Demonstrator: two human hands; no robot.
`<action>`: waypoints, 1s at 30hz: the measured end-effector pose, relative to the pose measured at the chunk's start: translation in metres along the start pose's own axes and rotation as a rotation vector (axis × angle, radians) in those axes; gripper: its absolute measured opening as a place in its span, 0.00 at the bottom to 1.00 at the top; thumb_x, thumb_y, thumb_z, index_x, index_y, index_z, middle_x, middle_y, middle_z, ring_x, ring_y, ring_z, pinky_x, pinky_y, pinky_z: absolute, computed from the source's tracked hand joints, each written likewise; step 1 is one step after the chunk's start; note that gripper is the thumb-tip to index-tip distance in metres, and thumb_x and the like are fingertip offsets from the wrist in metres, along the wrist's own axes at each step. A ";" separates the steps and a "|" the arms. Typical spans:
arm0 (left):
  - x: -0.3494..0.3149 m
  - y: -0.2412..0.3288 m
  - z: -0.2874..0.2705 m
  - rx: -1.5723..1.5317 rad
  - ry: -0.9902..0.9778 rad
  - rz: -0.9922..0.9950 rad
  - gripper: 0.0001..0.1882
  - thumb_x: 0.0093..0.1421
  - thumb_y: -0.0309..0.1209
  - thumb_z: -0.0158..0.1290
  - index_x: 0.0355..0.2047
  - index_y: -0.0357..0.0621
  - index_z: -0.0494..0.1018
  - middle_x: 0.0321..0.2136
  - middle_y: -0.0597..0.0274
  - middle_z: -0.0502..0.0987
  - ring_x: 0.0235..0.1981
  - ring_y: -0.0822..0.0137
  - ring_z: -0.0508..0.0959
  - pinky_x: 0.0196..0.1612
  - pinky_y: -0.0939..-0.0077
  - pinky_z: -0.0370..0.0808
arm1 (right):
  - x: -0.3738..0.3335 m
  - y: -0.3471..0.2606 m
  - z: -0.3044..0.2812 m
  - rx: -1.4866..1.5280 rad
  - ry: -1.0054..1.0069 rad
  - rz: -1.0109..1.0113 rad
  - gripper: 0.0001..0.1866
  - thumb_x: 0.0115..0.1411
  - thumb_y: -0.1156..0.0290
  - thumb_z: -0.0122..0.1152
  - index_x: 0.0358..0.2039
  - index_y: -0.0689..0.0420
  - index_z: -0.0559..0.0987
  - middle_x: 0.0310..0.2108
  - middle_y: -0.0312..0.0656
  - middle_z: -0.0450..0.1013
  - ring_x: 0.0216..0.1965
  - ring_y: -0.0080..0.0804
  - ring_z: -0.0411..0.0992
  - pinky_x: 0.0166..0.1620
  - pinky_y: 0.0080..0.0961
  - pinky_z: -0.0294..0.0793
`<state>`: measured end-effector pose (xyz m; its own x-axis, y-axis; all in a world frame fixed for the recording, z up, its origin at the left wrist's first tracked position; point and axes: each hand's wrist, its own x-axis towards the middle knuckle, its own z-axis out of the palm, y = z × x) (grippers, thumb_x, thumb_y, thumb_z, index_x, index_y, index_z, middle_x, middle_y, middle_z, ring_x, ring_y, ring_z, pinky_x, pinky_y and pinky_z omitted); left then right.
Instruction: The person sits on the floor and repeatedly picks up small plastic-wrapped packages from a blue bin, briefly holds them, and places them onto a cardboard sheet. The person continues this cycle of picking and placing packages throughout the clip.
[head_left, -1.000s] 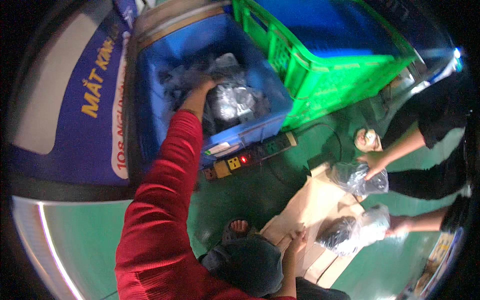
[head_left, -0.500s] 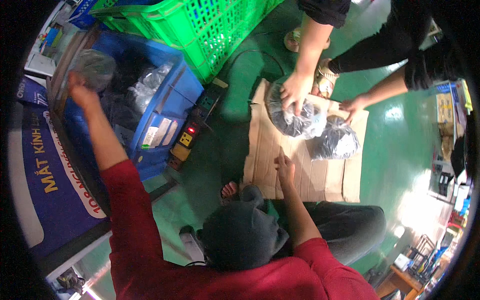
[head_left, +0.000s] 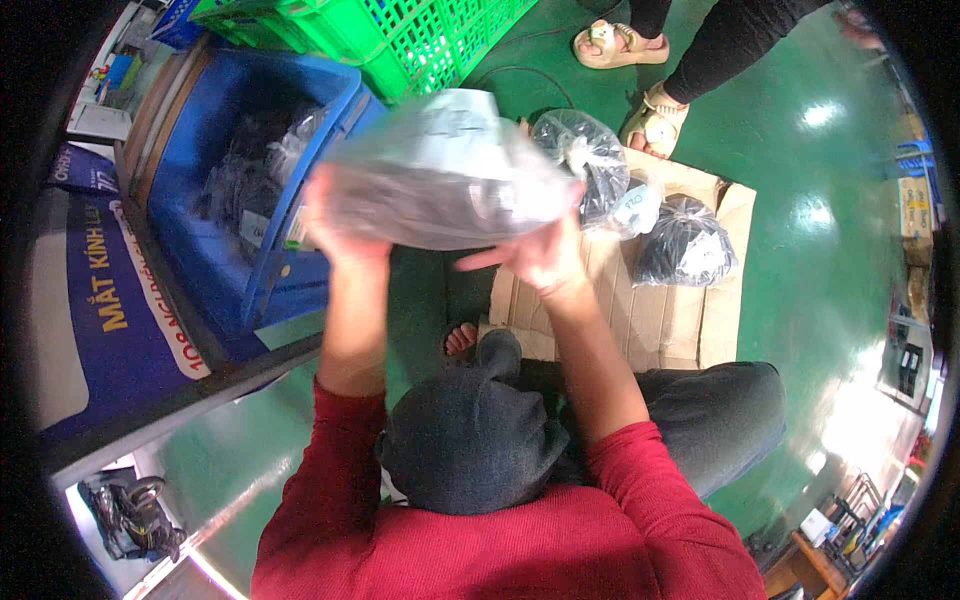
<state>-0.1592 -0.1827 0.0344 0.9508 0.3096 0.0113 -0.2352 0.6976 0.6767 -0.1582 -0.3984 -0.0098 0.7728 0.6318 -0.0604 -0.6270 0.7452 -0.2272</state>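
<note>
Blue crate (head_left: 300,270) left, bags (head_left: 680,240) ahead

Red ribbed long-sleeved top with sleeves pushed up, dark grey trousers, bare forearms.

Bag (head_left: 440,175) held above cardboard sheet (head_left: 640,310), crate (head_left: 240,200) left, two bags (head_left: 690,240) seemingly on cardboard right

Plastic bag (head_left: 440,175): motion-blurred, dark contents indistinct.
Left hand (head_left: 335,225): fingers hidden behind bag.
Blue crate (head_left: 215,275), far left: dark contents unclear.
Second person (head_left: 700,45), far right: only sandalled feet and legs, cut off by the frame edge.
</note>
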 end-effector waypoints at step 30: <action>0.036 0.061 -0.002 1.617 0.164 0.764 0.08 0.48 0.25 0.50 0.31 0.41 0.71 0.30 0.54 0.73 0.36 0.57 0.73 0.42 0.69 0.68 | -0.125 -0.106 -0.262 -1.629 1.176 -0.026 0.18 0.42 0.69 0.51 0.35 0.62 0.76 0.20 0.37 0.71 0.16 0.26 0.66 0.17 0.22 0.62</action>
<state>-0.1393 -0.1275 0.0751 0.6860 0.3526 0.6364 -0.0614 -0.8435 0.5336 -0.1628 -0.6123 -0.2331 0.8773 -0.2990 -0.3754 -0.4798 -0.5314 -0.6981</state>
